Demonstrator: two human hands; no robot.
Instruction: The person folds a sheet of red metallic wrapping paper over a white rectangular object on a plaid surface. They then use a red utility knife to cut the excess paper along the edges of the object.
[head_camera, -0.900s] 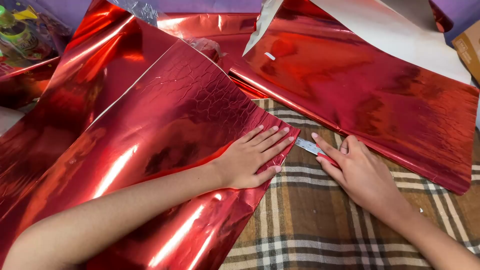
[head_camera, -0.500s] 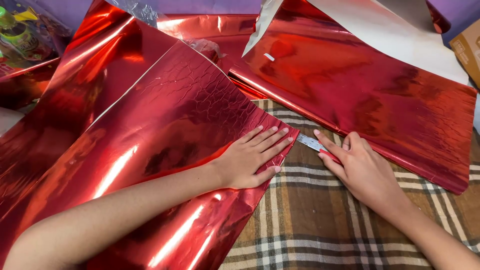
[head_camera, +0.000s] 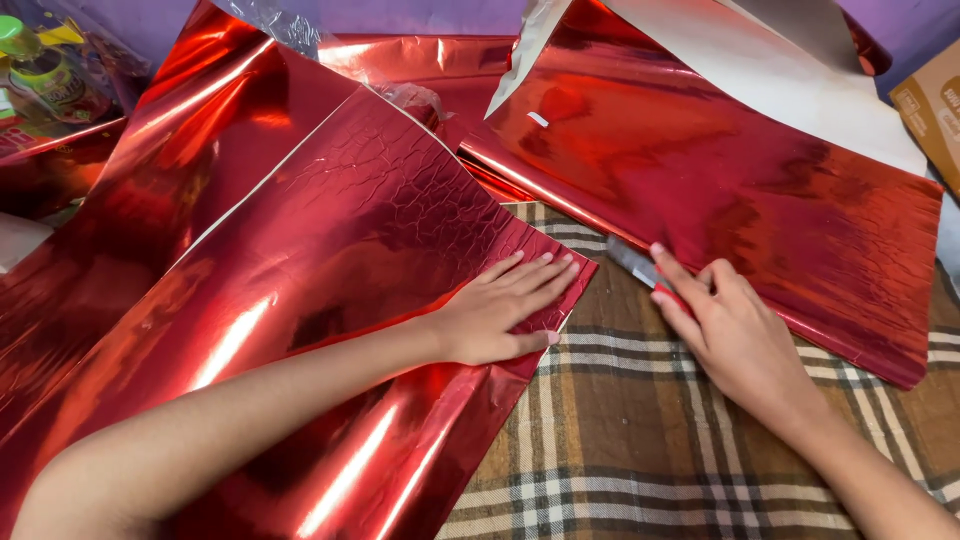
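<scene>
While the left hand (head_camera: 495, 315) stays pressed flat on the corner of the near red foil sheet (head_camera: 330, 300), its fingers (head_camera: 535, 275) spread and released, gripping nothing, almost nothing has shifted since a moment ago: the right hand (head_camera: 735, 340) has kept its place, and only the blade (head_camera: 632, 262) of the cutter it grasps seems to have crept a little further along the edge of the far foil sheet (head_camera: 720, 190). I judge from this that the cut is moving slowly and is still under way, with the near sheet held steady rather than being worked. The right fingers (head_camera: 672, 272) are clenched around the cutter's handle, which is mostly hidden under them; the grey blade sticks out just beyond the fingertips. The blade's long axis runs diagonally, pointing up and to the left, away from the wrist and toward the gap between the two sheets. It lies between the two sets of fingertips, nearer the right ones, over the plaid cloth (head_camera: 620, 440) that covers the surface, just beside the shiny folded edge of the far sheet.
</scene>
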